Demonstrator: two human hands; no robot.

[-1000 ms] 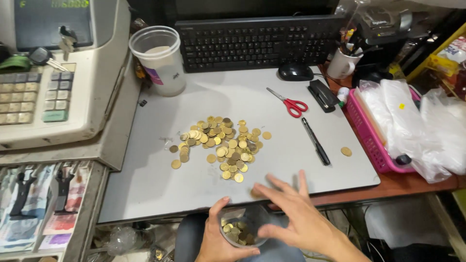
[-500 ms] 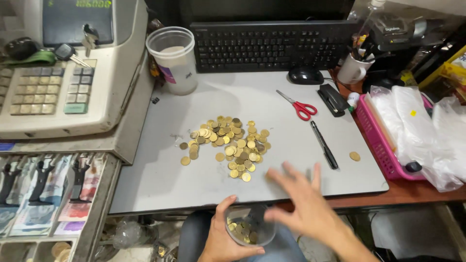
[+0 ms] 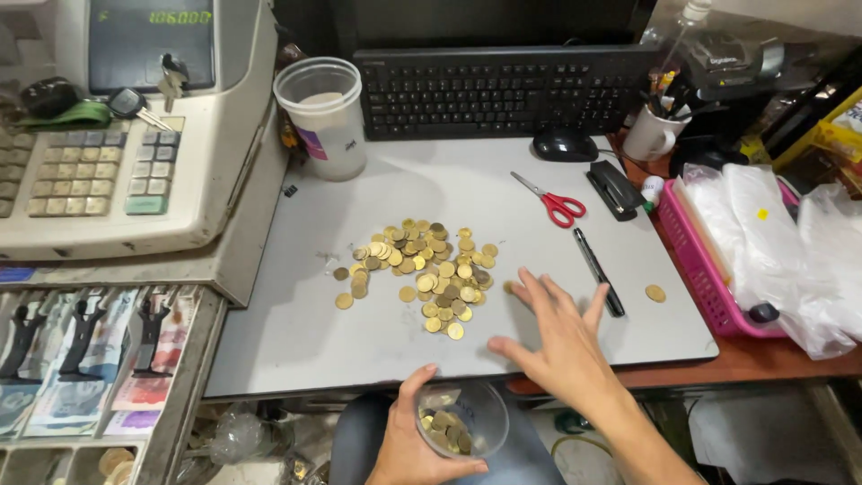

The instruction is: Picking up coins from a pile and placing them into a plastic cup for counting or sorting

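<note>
While the left hand (image 3: pixel 409 440) stays wrapped around the clear cup (image 3: pixel 461 429) just below the near edge of the grey mat (image 3: pixel 377 341), the right hand (image 3: pixel 561 346) has slid forward since half a second ago: its fingers were blurred at the mat's front rim then, and now they lie spread and flat on the mat, empty, palm down. The pile of coins (image 3: pixel 422 269) sits at the middle of the mat, just beyond and to the left of those fingertips; the longest finger almost meets the nearest coin at the pile's right fringe, though I cannot tell whether it touches. More coins lie in the bottom of the cup, which hangs off the mat directly under the pile. One stray coin (image 3: pixel 655 293) rests near the mat's right edge, past the black pen (image 3: pixel 599 271). Red-handled scissors (image 3: pixel 552 199) lie behind the pen toward the mat's far side, a tall plastic tub (image 3: pixel 323 117) stands at the mat's far left corner, and the cash register (image 3: pixel 126 135) sits left of the mat.
</note>
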